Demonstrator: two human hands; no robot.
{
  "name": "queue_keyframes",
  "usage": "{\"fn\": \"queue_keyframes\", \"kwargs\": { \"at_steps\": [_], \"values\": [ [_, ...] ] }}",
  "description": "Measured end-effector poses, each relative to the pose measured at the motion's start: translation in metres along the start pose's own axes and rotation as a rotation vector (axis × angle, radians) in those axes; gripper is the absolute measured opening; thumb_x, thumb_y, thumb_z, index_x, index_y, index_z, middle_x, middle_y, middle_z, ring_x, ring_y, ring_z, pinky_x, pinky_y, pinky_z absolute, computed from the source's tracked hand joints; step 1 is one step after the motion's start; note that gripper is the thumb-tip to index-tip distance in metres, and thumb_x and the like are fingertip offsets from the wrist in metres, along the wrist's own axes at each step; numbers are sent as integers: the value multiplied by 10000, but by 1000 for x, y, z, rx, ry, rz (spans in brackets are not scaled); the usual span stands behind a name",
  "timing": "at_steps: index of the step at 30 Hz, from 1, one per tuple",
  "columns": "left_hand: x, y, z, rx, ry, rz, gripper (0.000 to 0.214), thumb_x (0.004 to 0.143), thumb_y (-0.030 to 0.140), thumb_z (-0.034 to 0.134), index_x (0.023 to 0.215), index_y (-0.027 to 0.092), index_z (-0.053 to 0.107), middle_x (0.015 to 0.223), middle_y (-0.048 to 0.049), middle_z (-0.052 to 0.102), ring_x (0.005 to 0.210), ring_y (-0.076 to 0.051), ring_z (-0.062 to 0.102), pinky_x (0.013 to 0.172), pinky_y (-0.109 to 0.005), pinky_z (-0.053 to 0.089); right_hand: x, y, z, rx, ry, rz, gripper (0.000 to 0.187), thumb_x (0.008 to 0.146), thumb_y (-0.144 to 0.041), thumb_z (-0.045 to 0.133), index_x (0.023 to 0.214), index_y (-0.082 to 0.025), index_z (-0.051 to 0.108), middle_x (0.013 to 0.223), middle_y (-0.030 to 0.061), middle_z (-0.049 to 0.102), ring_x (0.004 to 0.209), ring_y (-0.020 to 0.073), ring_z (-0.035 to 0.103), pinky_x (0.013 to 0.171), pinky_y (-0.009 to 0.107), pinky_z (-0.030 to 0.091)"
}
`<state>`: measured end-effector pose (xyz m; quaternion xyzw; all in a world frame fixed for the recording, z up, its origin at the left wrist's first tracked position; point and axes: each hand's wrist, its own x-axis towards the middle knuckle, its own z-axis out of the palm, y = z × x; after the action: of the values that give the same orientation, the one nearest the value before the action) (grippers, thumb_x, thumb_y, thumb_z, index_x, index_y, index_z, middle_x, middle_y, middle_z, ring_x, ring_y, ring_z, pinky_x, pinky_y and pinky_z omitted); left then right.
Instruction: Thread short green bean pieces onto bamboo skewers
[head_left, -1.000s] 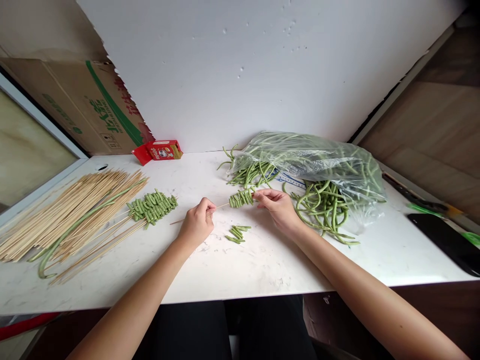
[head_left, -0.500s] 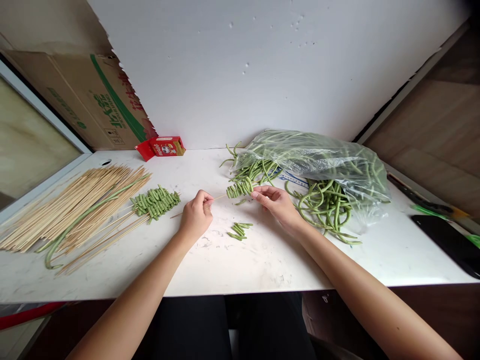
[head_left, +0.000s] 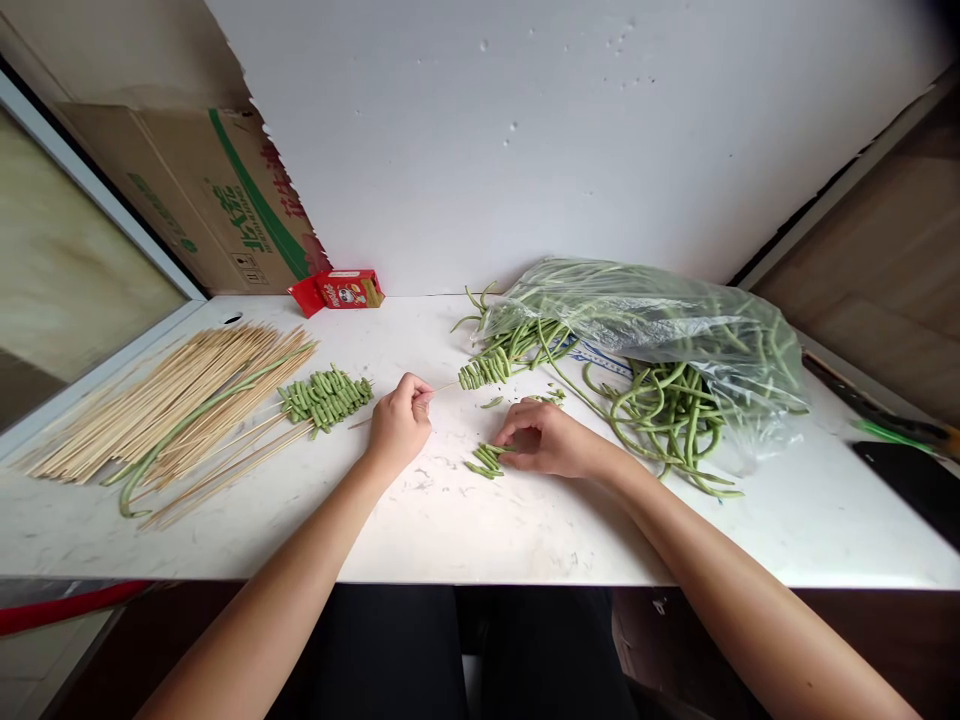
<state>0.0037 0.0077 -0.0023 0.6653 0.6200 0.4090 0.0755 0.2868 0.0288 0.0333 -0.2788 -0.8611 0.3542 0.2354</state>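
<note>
My left hand (head_left: 403,420) is closed in a pinch on a bamboo skewer (head_left: 445,387). Short pieces of green bean (head_left: 484,371) are threaded side by side on its far end, held above the table. Lower down, my right hand (head_left: 547,438) is at a small pile of cut bean pieces (head_left: 484,462), thumb and forefinger around the end of one piece. Left of my left hand lie filled bean skewers (head_left: 326,398), their bare sticks pointing toward me.
Many loose bamboo skewers (head_left: 161,400) lie at the left with a long bean (head_left: 202,405) across them. A clear plastic bag (head_left: 645,300) of long beans (head_left: 675,420) spreads at the right. A red box (head_left: 352,290) stands against the back panel; a black phone (head_left: 911,490) lies far right.
My right hand has left the threaded beans and moved down toward me to the loose cut pieces. My left hand still holds the skewer. The view has shifted slightly.
</note>
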Motion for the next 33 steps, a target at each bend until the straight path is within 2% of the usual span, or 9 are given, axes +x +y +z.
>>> {"fn": "queue_keyframes", "kwargs": {
  "at_steps": [3, 7, 10, 12, 14, 17, 22, 27, 33],
  "values": [
    [0, -1, 0, -6, -7, -2, 73, 971, 197, 533, 949, 245, 584, 746, -2, 696, 678, -199, 673, 664, -286, 437, 0, -1, -1, 64, 40, 24, 109, 861, -333, 854, 927, -247, 868, 873, 65, 801, 776, 204, 667, 682, 320, 503],
    [0, -3, -1, -17, -2, -3, 74, 981, 207, 524, 952, 247, 579, 720, 4, 679, 689, -201, 682, 670, -283, 451, -1, 8, -7, 256, 137, 175, 264, 875, -478, 836, 968, -234, 871, 947, 81, 816, 722, 189, 644, 577, 305, 458],
    [0, -4, -2, -27, 11, -3, 74, 974, 202, 525, 952, 246, 580, 736, 1, 688, 692, -196, 682, 662, -277, 452, -1, 21, -14, 470, 283, 291, 375, 812, -541, 882, 1001, -218, 863, 1027, 92, 818, 729, 182, 641, 576, 304, 472],
    [0, -5, -2, -31, 20, -2, 72, 968, 200, 531, 950, 243, 586, 733, 1, 690, 684, -195, 675, 662, -278, 449, 1, 27, -18, 619, 407, 352, 447, 739, -557, 935, 1023, -220, 855, 971, 80, 812, 716, 173, 627, 573, 298, 464],
    [0, -6, -2, -39, 17, 5, 69, 964, 205, 538, 949, 242, 594, 713, 6, 681, 669, -192, 662, 664, -280, 447, 2, 30, -22, 736, 517, 391, 467, 675, -551, 979, 981, -224, 845, 928, 67, 798, 739, 174, 630, 582, 292, 463],
    [0, -7, 0, -56, -15, 23, 62, 965, 221, 548, 947, 241, 605, 708, 13, 676, 651, -182, 646, 656, -273, 443, 3, 28, -25, 822, 615, 414, 434, 659, -537, 994, 917, -233, 822, 993, 61, 787, 825, 181, 649, 606, 274, 479],
    [0, -5, 0, -67, -59, 36, 74, 968, 226, 541, 943, 239, 609, 711, 17, 675, 633, -172, 631, 636, -267, 431, 2, 27, -26, 861, 641, 451, 426, 660, -533, 996, 908, -246, 803, 1059, 45, 776, 926, 188, 666, 644, 249, 508],
    [0, -4, -1, -60, -82, 37, 75, 960, 220, 544, 936, 241, 611, 728, 10, 695, 631, -173, 636, 632, -270, 430, 3, 32, -22, 865, 623, 470, 431, 632, -518, 1011, 890, -247, 795, 923, 25, 747, 826, 175, 644, 630, 262, 502],
    [0, -6, 1, -52, -107, 34, 78, 960, 222, 546, 945, 245, 618, 736, 7, 705, 642, -178, 646, 637, -273, 439, 4, 33, -19, 879, 609, 472, 407, 640, -496, 1015, 905, -261, 815, 932, 32, 747, 799, 173, 619, 597, 267, 487]
  ]
}}
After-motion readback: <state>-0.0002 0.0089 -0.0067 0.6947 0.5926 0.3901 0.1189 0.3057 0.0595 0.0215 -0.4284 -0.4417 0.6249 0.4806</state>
